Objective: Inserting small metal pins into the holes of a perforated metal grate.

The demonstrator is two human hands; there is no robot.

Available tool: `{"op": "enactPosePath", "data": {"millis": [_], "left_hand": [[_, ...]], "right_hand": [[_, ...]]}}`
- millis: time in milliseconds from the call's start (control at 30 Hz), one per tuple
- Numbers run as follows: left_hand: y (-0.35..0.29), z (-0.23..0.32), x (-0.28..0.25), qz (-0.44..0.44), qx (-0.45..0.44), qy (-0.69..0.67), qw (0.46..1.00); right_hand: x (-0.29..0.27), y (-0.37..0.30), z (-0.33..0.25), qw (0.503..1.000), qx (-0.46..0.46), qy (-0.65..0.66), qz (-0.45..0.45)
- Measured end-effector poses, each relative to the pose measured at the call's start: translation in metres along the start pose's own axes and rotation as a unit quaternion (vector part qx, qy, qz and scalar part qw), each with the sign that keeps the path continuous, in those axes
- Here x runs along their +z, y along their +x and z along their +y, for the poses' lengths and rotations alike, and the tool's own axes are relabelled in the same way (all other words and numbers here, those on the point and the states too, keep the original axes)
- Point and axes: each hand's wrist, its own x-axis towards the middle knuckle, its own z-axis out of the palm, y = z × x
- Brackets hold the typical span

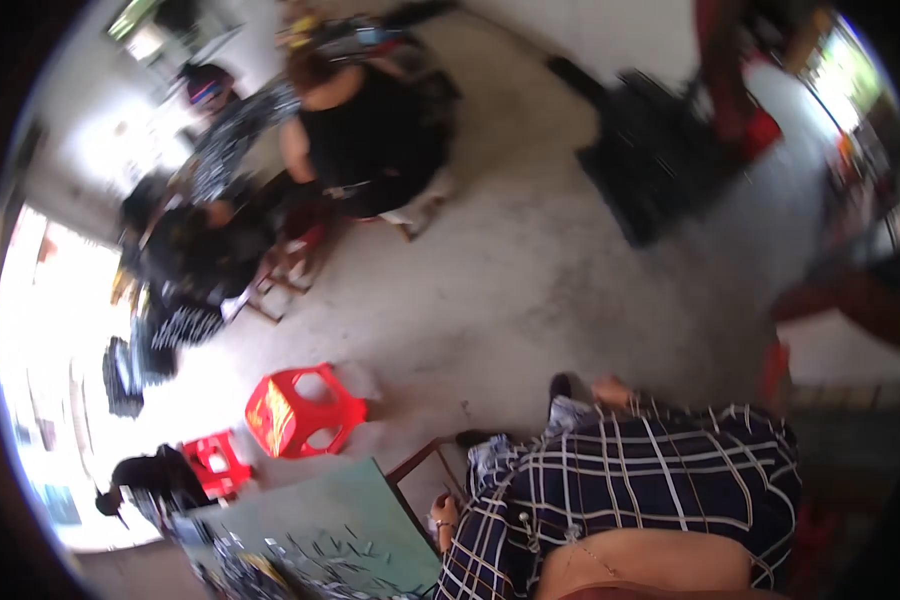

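My left hand (443,511), with a band at the wrist, hangs beside the edge of a green-topped table (360,500). Its fingers are small and blurred, and I cannot make out anything in them. Several thin dark strips (335,548) lie scattered over the tabletop, with a mixed pile (260,575) of dark and yellowish pieces at the near edge. Beyond my plaid shirt, my right hand (611,390) shows low over the floor, near a dark shoe (564,388). Motion smears its fingers.
Two red plastic stools (342,410) stand beyond the table. Several people sit working at the far left, one in a black top (375,140). A black, flat-sided object (650,160) is on the concrete floor (510,260) at the far right. Red-brown blurred shapes (850,300) line the right side.
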Motion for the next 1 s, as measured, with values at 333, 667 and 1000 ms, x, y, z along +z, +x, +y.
{"op": "enactPosePath", "data": {"millis": [333, 667, 1000], "left_hand": [[0.089, 0.059, 0.037, -0.139, 0.095, 0.339, 0.926], [0.130, 0.280, 0.225, -0.168, -0.036, 0.274, 0.946], [0.178, 0.440, 0.427, -0.288, 0.159, 0.281, 0.902]], "right_hand": [[-0.156, -0.006, -0.051, 0.857, 0.178, 0.458, 0.154], [-0.236, 0.025, -0.047, 0.839, 0.187, 0.479, 0.175], [-0.345, 0.076, 0.034, 0.768, 0.244, 0.533, 0.258]]}}
